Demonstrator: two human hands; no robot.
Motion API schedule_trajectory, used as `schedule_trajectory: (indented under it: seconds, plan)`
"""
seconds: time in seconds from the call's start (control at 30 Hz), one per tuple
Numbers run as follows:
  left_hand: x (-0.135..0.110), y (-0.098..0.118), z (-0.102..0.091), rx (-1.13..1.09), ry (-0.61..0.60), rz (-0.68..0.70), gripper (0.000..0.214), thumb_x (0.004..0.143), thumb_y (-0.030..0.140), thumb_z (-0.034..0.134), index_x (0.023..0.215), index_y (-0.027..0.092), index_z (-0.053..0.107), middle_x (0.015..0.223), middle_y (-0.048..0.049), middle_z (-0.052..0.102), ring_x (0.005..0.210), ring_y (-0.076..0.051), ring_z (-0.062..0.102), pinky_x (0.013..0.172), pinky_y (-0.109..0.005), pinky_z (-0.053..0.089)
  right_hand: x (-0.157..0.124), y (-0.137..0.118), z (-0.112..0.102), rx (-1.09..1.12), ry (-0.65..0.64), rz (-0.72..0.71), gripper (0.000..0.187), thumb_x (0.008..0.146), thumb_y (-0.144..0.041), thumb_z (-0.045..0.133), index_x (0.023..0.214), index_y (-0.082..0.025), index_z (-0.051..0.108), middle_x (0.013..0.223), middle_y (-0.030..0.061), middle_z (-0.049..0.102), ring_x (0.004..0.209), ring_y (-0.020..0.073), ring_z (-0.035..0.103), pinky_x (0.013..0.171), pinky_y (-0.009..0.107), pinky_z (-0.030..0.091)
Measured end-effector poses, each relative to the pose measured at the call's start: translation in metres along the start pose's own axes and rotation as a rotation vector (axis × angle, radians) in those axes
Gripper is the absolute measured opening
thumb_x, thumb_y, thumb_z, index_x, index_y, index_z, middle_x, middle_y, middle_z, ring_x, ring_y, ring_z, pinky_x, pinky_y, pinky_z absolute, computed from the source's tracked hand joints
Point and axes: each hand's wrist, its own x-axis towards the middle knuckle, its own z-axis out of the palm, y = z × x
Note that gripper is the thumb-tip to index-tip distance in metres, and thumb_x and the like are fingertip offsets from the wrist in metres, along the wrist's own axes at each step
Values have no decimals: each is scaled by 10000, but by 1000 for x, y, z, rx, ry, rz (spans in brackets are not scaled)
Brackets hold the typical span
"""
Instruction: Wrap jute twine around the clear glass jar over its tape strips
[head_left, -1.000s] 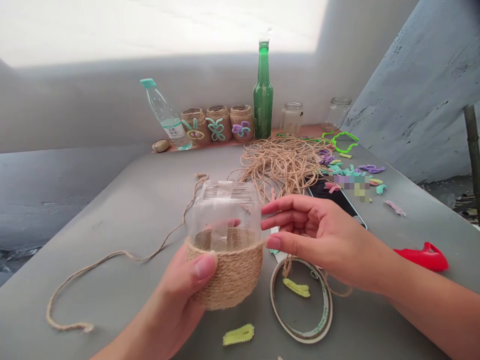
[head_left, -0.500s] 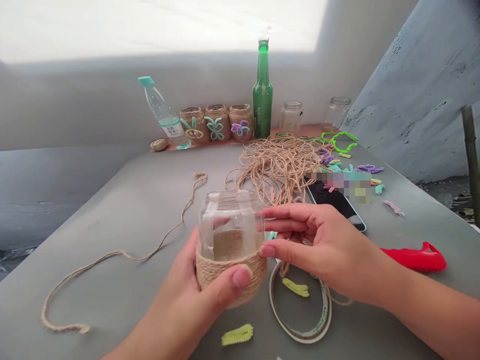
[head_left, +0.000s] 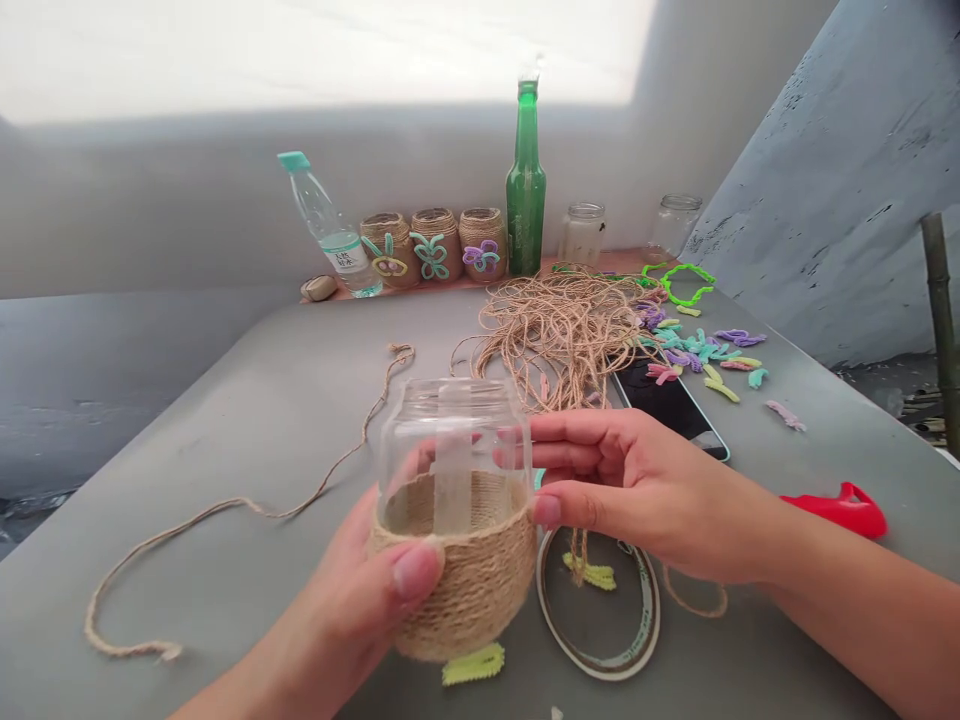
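Observation:
A glass jar (head_left: 409,470), its lower half wrapped in rows of jute twine (head_left: 469,590), is tilted slightly above the table. My left hand (head_left: 375,590) grips it from the left, thumb pressed on the wrapped front. A pale vertical strip shows through the clear upper glass. At the jar's right side, my right hand (head_left: 637,490) has its thumb at the top edge of the wrapping and its fingers behind the glass. Twine hangs below this hand, and a loop trails beside its wrist; the exact pinch is partly hidden.
Beyond my hands lie a heap of twine (head_left: 555,325), a phone (head_left: 675,405) and coloured pipe-cleaner pieces (head_left: 694,345). A tape ring (head_left: 547,620) and red-handled tool (head_left: 847,510) are at right. Wrapped jars (head_left: 435,250), a green bottle (head_left: 526,200) and water bottle (head_left: 341,250) line the back.
The jar has come nearer and tilted, showing more of its wrapped side. My left hand has shifted left and lower with it; my right hand stays at its right edge.

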Motion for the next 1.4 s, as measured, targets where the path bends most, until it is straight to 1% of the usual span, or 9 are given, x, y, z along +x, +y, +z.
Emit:
schedule_trajectory:
  seconds: [0.17,0.3,0.5,0.67,0.73,0.9,1.0,1.23,1.4]
  plan:
    - [4,-5,6,134,156,106,657,679,579,880,1265,359,677,1110,-54,832,962,-354,750,779,-412,594,1,6,3,-78,192,-19,568,744,-231,940,1276,-258,741,1309,78,755,1101,254,744,884,359,657]
    - [5,-6,12,239,215,127,724,608,530,938,1236,319,647,1075,-58,828,918,-319,745,736,-354,591,-2,9,11,-219,308,-49,585,727,-245,949,1276,-285,750,1292,76,763,980,230,749,757,315,649]
    - [8,-2,9,102,184,89,766,617,552,915,1276,283,635,1186,-116,813,1116,-405,728,858,-425,571,-7,8,10,-269,305,-9,561,830,-345,882,1352,-334,675,1313,55,747,1100,238,743,820,312,641]
    - [8,-1,4,45,162,44,725,602,550,917,1232,280,680,1059,-97,831,798,-304,740,723,-393,578,-4,7,1,-425,279,-46,482,902,-410,809,1359,-322,683,1371,58,714,1182,261,711,870,351,628]
    - [6,-1,2,8,122,-4,744,609,556,913,1261,284,684,1017,-113,833,803,-329,744,642,-383,575,-3,5,0,-448,266,-48,449,908,-422,801,1336,-328,703,1352,51,726,1138,270,729,836,364,634]
    - [4,2,-1,-102,-49,-91,716,603,550,923,1248,313,725,958,-114,838,736,-336,761,596,-398,595,-3,2,3,-135,67,-7,463,939,-352,783,1386,-306,667,1373,49,726,1263,252,691,992,352,620]
    - [5,2,1,-167,-101,-39,616,640,536,908,1185,297,751,970,-96,838,759,-313,759,580,-360,595,-3,3,5,4,68,42,531,930,-317,802,1426,-328,613,1324,28,757,1247,228,710,1039,343,599]
    - [5,-5,8,84,124,77,741,682,536,901,1321,283,625,1166,-104,810,996,-362,760,792,-409,602,-1,8,9,-60,252,30,628,773,-228,929,1337,-326,671,1224,19,795,1026,210,766,820,291,642]
    - [6,-3,8,75,54,139,670,676,551,892,1235,248,680,1097,-105,830,1051,-389,755,845,-433,588,-4,5,10,-216,287,-32,582,733,-228,952,1255,-355,728,1149,-12,808,865,140,732,699,208,608]
